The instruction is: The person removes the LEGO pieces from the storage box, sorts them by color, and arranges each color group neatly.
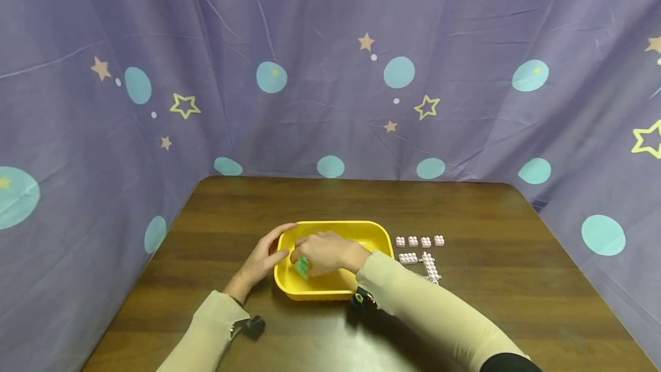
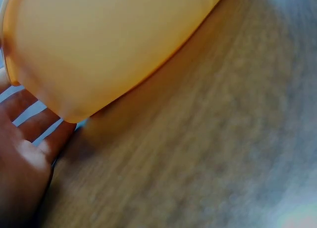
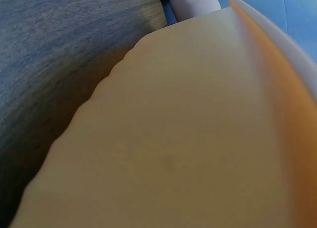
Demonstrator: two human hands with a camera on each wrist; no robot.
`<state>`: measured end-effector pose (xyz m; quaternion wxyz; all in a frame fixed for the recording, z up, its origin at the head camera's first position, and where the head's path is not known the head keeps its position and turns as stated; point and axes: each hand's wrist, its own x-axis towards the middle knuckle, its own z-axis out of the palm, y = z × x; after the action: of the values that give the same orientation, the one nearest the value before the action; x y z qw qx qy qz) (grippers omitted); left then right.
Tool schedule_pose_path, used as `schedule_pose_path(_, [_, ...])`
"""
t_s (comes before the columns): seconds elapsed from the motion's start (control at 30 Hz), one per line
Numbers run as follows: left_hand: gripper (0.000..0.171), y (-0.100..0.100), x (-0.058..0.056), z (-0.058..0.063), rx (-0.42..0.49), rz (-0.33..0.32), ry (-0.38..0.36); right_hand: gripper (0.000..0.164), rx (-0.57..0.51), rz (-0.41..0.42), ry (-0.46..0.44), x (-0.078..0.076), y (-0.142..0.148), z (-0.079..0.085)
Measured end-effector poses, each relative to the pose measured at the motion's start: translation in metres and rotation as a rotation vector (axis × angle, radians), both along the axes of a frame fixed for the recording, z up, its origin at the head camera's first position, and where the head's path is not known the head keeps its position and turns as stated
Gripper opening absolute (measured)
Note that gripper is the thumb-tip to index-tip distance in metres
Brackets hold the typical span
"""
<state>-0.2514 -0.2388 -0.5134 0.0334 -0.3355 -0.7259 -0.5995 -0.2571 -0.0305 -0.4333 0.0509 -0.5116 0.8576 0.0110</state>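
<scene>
Yellow tub (image 1: 330,294): one. Small pink bricks (image 1: 413,241): four.

Your right hand (image 1: 325,251) hides part of the green piece (image 1: 302,267), too blurred for you to identify. Your right sleeve (image 1: 428,300) covers the near right corner of the yellow tray (image 1: 320,293). The right wrist view hides your right hand behind the tray's wall; the left cuts off your left hand (image 2: 22,159) at the frame's edge.
</scene>
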Motion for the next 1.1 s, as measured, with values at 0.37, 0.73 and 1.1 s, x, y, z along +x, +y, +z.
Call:
schedule_pose_path(0.37, [0.057, -0.001, 0.001, 0.001, -0.018, 0.012, 0.006, 0.029, -0.014, 0.017, 0.010, 0.001, -0.001, -0.003])
schedule_pose_path(0.73, [0.059, 0.000, 0.001, 0.001, -0.020, 0.017, 0.007, 0.037, -0.056, -0.005, -0.051, 0.000, 0.001, 0.003])
schedule_pose_path(1.1, [0.058, 0.000, 0.002, 0.002, -0.029, 0.027, 0.023, 0.034, -0.123, -0.032, -0.095, -0.003, 0.018, 0.020])
